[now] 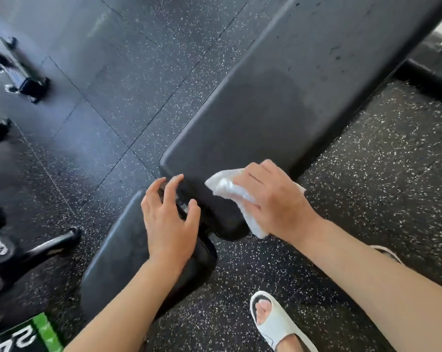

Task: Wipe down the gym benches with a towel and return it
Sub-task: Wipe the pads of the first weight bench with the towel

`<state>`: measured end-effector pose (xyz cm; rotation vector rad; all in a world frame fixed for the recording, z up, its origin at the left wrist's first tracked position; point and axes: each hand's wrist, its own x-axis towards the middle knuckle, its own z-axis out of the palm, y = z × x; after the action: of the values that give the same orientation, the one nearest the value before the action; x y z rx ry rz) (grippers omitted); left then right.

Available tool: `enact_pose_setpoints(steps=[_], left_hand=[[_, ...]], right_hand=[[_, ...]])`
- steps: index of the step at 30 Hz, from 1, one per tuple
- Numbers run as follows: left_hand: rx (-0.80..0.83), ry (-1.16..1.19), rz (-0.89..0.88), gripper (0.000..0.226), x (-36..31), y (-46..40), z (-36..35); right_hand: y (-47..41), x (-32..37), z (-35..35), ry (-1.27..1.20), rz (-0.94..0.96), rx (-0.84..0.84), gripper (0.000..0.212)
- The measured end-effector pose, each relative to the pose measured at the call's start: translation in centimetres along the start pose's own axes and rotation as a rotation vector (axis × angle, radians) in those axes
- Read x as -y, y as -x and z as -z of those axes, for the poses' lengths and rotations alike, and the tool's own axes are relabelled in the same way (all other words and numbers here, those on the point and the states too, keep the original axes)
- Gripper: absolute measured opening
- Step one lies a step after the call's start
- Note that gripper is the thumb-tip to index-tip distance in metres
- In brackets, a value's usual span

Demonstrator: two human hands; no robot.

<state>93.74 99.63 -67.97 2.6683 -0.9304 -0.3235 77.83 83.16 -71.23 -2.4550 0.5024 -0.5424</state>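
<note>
White towel [230, 191] is bunched under the right hand [273, 199], pressed on the near end of the long back pad [278, 92], right at its rounded corner. Fingers lie over the cloth, with the fingertips bent down onto it; whether the thumb pinches it underneath, can't tell. Part of the cloth hangs off the pad's edge toward the floor.

Head view, only one we have:
- Left hand [169, 219] holds nothing, fingers spread and loosely curved, palm on or just above the seat pad [113, 257], fingertips reaching over the gap between the two pads. Contact not certain.
- Back pad shows a darker damp-looking patch mid-length, so that stretch looks wiped. Far end has scuff marks, looks dry.
- Seat pad looks dry, probably not done yet.
- Speckled rubber floor [367, 161] all round. White sandal [273, 323] on a foot below the bench. Dark equipment frame [24, 80] at left, well apart. Green and black label [29, 336] bottom left, unreadable.

Step in hand: wiping, at the near edge of the back pad.

Next move, my read: carry the towel across the gap onto the seat pad, keep flat pressure, cover the edges. Left hand needs to clear out of the way first. Return of the towel still to come.
</note>
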Motion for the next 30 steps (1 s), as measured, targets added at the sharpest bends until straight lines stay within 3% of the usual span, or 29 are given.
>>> enact_pose_setpoints(steps=[2, 4, 10, 15, 22, 27, 30], left_hand=[[0.042, -0.047, -0.207, 0.056, -1.5, -0.3, 0.0], [0.073, -0.068, -0.362, 0.057, -3.5, -1.5, -0.7], [0.08, -0.158, -0.605, 0.055, -10.6, -6.5, -5.0], [0.002, -0.094, -0.574, 0.057, -10.4, -6.2, -6.6], [0.004, -0.122, -0.556, 0.059, -9.9, -6.7, -7.3], [0.001, -0.114, -0.558, 0.061, -9.5, -7.0, -7.6], [-0.001, -0.126, -0.562, 0.061, -9.3, -7.0, -7.7]], right_hand=[[1.8, -2.1, 1.1, -0.017, -0.012, -0.044, 0.018], [3.2, -4.6, 2.4, -0.025, -0.15, -0.133, 0.02], [3.4, -10.9, 5.1, -0.17, -0.638, -0.517, 0.017], [3.2, -6.6, 0.7, -0.443, -0.778, -0.672, 0.015], [7.9, 6.4, -7.7, -0.715, -0.832, -0.615, 0.021], [7.4, 5.1, -7.5, -0.723, -0.814, -0.605, 0.013], [5.1, 1.3, -5.0, -0.67, -0.859, -0.706, 0.017]])
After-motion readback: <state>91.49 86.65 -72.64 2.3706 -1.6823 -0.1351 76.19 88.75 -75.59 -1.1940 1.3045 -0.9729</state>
